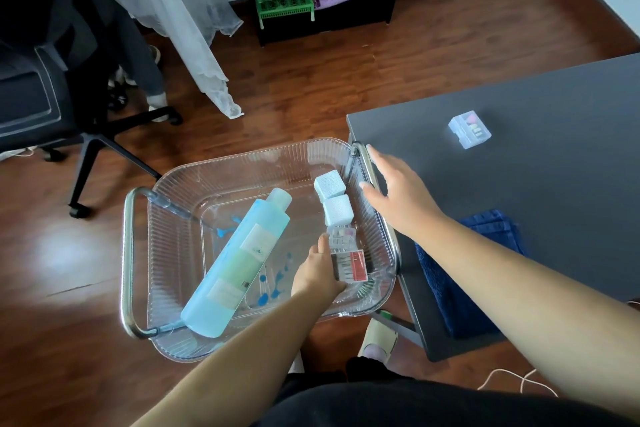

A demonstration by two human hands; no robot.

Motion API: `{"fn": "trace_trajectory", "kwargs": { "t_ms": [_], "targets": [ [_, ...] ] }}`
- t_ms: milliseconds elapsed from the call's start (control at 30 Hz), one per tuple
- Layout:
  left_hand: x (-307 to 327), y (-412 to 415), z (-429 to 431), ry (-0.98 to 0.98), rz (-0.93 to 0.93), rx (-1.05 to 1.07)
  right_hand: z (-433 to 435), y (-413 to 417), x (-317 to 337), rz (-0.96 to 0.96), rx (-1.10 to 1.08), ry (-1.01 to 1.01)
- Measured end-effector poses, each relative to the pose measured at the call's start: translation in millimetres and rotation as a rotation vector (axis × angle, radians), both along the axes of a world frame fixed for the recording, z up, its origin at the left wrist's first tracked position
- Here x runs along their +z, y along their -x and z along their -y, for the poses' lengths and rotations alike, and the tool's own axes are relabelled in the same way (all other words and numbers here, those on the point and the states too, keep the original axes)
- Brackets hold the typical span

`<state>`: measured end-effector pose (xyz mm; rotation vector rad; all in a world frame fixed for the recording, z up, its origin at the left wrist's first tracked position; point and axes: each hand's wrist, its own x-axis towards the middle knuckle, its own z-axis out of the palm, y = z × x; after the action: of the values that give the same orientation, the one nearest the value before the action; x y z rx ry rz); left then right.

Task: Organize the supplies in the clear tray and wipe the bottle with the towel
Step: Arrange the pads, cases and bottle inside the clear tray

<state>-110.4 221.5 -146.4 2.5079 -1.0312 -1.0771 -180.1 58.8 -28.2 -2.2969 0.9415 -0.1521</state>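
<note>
The clear ribbed tray [242, 163] with metal handles sits beside the dark table. A pale blue bottle [239, 263] lies slanted inside it. Two white blocks [334, 198] rest by the tray's right wall, with a small clear case [343, 236] below them. My left hand [317, 270] is inside the tray, gripping a clear box with a red insert [351, 265]. My right hand [398, 194] hovers open over the tray's right handle and the table edge. A dark blue towel [464, 281] hangs over the table's near edge under my right forearm.
Another small clear case [469, 128] lies on the dark table [536, 184]. A black office chair [52, 87] stands at the left on the wooden floor. A black shelf with a green basket [284, 3] is at the back. A white cable [516, 381] lies below the table.
</note>
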Motion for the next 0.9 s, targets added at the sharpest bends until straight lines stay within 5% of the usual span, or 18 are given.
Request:
{"fn": "trace_trajectory", "kwargs": {
  "t_ms": [133,900],
  "targets": [
    [2.8,-5.4,-1.7,0.013,0.104,-0.178,-0.8,0.0,-0.2,0.004,-0.002,0.002],
    [19.3,-24.9,-1.1,0.099,0.068,-0.072,7.5,1.9,-1.4,-0.025,0.064,0.051]
  ]
}}
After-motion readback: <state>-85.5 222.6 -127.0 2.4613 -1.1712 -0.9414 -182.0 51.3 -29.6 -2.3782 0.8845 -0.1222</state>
